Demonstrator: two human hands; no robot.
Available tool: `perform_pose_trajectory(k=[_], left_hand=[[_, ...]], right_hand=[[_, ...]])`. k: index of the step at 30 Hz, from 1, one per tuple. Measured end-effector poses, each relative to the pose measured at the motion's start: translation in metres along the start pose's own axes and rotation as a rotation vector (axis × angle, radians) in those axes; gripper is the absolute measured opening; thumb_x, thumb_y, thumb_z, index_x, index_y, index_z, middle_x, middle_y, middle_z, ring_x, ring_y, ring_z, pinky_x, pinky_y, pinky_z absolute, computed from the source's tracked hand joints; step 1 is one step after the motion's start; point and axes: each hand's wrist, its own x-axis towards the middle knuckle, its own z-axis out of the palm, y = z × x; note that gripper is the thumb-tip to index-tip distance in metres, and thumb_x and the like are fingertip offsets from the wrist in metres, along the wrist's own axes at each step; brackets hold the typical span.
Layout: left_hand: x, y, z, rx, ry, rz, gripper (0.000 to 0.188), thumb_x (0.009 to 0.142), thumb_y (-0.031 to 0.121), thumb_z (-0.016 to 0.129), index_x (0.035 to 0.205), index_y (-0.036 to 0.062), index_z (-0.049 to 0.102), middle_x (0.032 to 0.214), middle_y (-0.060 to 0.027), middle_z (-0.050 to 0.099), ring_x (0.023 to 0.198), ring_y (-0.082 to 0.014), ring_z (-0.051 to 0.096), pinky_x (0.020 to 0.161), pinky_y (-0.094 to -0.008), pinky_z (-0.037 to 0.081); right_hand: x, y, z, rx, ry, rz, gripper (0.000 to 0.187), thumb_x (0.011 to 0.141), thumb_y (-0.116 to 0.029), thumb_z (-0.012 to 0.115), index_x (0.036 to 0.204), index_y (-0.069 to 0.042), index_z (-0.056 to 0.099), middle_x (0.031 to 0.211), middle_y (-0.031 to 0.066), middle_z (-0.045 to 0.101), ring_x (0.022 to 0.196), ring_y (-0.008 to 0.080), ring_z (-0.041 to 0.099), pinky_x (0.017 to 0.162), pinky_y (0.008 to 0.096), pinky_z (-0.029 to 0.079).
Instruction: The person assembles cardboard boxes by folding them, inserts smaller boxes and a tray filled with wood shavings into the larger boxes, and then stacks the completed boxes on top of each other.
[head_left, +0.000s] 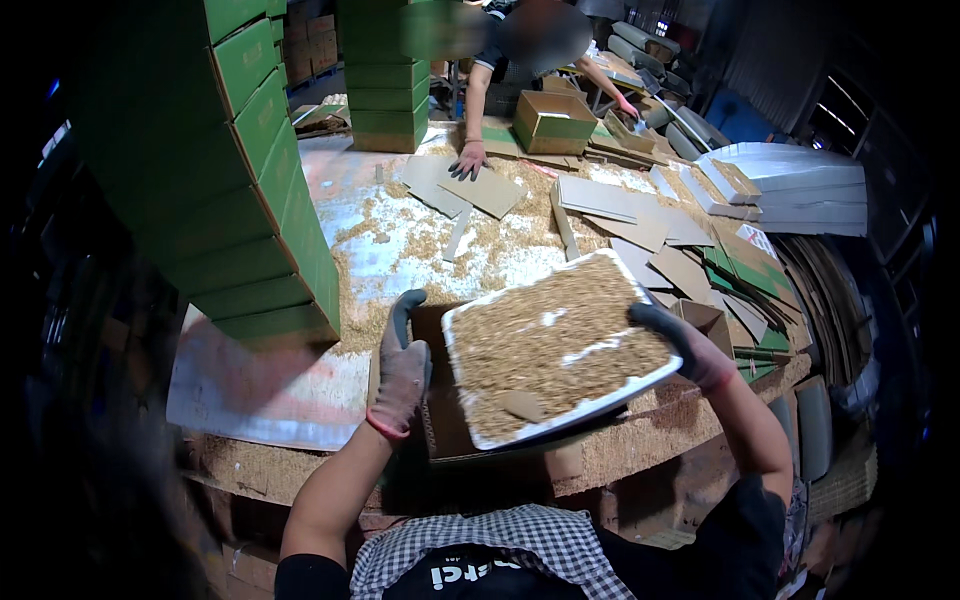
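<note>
A white foam tray (560,340), filled with brown shavings, sits tilted in front of me, with its right side raised. My right hand (685,345), in a grey glove, grips the tray's right edge. Under its left part is an open cardboard box (440,400), mostly hidden by the tray. My left hand (402,365), also gloved, is closed around the box's left wall, apart from the tray. A small cardboard scrap (522,405) lies on the shavings near the tray's lower edge. White patches show through the shavings.
Tall stacks of green boxes (270,200) rise at the left. Flat cardboard pieces (480,190) and loose shavings litter the table (270,390). Across it, a co-worker's gloved hand (470,160) rests on cardboard beside an open box (555,125). White trays (715,190) stand far right.
</note>
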Motion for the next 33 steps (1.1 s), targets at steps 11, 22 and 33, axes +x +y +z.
perform_pose_trajectory(k=[11, 22, 33], left_hand=[[-0.031, 0.007, -0.035, 0.089, 0.086, 0.219, 0.042, 0.072, 0.014, 0.049, 0.11, -0.0023, 0.051, 0.122, -0.0135, 0.047, 0.118, -0.0229, 0.041, 0.104, -0.0344, 0.026], [-0.087, -0.021, -0.025, 0.029, 0.059, 0.063, 0.037, 0.068, 0.002, 0.045, 0.103, -0.0042, 0.053, 0.128, -0.0181, 0.044, 0.123, -0.026, 0.038, 0.107, -0.0366, 0.021], [-0.052, -0.037, -0.033, 0.182, -0.128, 0.179, 0.038, 0.073, 0.027, 0.06, 0.098, -0.0014, 0.057, 0.119, -0.0147, 0.051, 0.115, -0.0251, 0.045, 0.102, -0.0351, 0.028]], right_hand=[[0.059, -0.001, 0.06, -0.658, -0.467, -0.133, 0.086, 0.089, -0.059, 0.037, 0.142, 0.001, 0.004, 0.146, 0.0283, 0.006, 0.132, 0.036, 0.024, 0.108, 0.0348, 0.02], [0.015, 0.109, 0.046, -0.133, -0.351, 0.513, 0.083, 0.085, -0.042, 0.058, 0.138, 0.002, 0.013, 0.085, 0.0128, 0.057, 0.07, 0.0157, 0.055, 0.061, 0.0291, 0.049], [0.065, 0.16, 0.075, -1.738, -0.524, 0.069, 0.023, 0.072, -0.025, 0.059, 0.081, -0.007, 0.07, 0.084, 0.0124, 0.067, 0.08, 0.0262, 0.065, 0.063, 0.0374, 0.05]])
